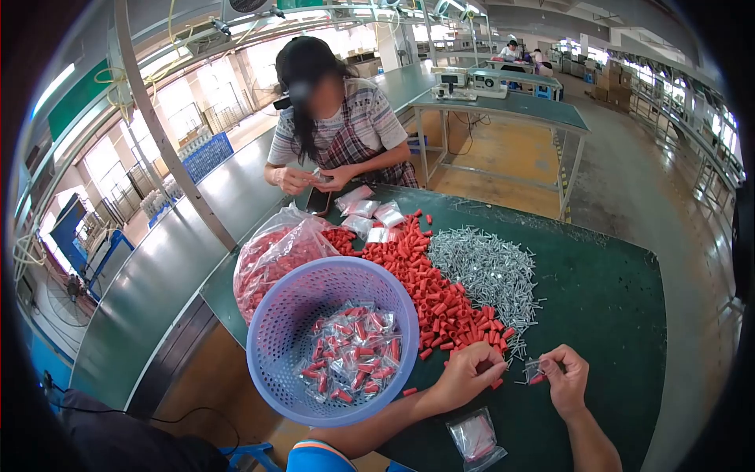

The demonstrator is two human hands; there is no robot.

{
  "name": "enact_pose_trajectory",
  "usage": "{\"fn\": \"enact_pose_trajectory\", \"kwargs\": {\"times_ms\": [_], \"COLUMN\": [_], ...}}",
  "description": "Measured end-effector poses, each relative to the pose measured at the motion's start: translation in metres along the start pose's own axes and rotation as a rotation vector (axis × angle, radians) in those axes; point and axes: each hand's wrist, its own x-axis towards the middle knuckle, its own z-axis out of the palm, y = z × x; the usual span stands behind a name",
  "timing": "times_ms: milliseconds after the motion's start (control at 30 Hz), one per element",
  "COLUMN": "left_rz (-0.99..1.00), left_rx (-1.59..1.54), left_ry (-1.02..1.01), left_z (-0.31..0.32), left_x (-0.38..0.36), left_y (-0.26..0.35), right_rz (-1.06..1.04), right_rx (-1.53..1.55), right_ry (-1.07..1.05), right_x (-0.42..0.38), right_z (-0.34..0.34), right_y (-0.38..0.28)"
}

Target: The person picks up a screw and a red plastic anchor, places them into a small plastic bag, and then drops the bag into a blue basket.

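My right hand (568,381) pinches a small clear zip bag (535,368) between thumb and fingers; something red shows inside it. At the near edge of a heap of red plastic caps (448,311), my left hand (470,373) has its fingers curled together, and whatever they may hold is hidden. One loose red cap lies just beside those fingertips. Behind both hands spreads a pile of silver screws (484,271). A stack of flat clear bags (476,439) lies on the green table below my left hand.
A purple perforated basket (259,346) at the left contains several filled bags. Behind it stands a large plastic sack (275,252) of red caps. Across the table (605,291), a co-worker (346,126) handles something small near several packets (363,208) and a dark phone (318,202).
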Motion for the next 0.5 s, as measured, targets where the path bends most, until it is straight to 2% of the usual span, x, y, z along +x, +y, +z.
{"fn": "enact_pose_trajectory", "kwargs": {"times_ms": [67, 200, 267, 400, 467, 500], "left_rz": [-0.009, -0.156, 0.106, 0.050, 0.098, 0.080], "left_rx": [-0.005, 0.006, 0.028, -0.015, 0.003, -0.005], "left_ry": [-0.008, -0.147, -0.196, -0.175, -0.207, -0.212], "left_z": [0.001, 0.005, 0.009, 0.009, 0.007, 0.005], "left_x": [-0.001, -0.005, -0.009, -0.010, -0.010, -0.009], "left_y": [0.004, 0.006, -0.003, 0.008, 0.005, 0.011], "right_rz": [-0.069, -0.132, -0.139, -0.143, 0.016, 0.009], "right_rx": [0.023, -0.047, -0.054, -0.116, -0.067, -0.087], "right_ry": [-0.022, -0.107, -0.109, -0.170, -0.176, -0.222], "right_x": [0.002, -0.005, -0.009, -0.008, -0.008, -0.006], "right_z": [0.001, 0.008, 0.010, 0.009, 0.011, 0.010], "right_y": [0.002, -0.003, -0.012, -0.017, -0.024, -0.033]}}
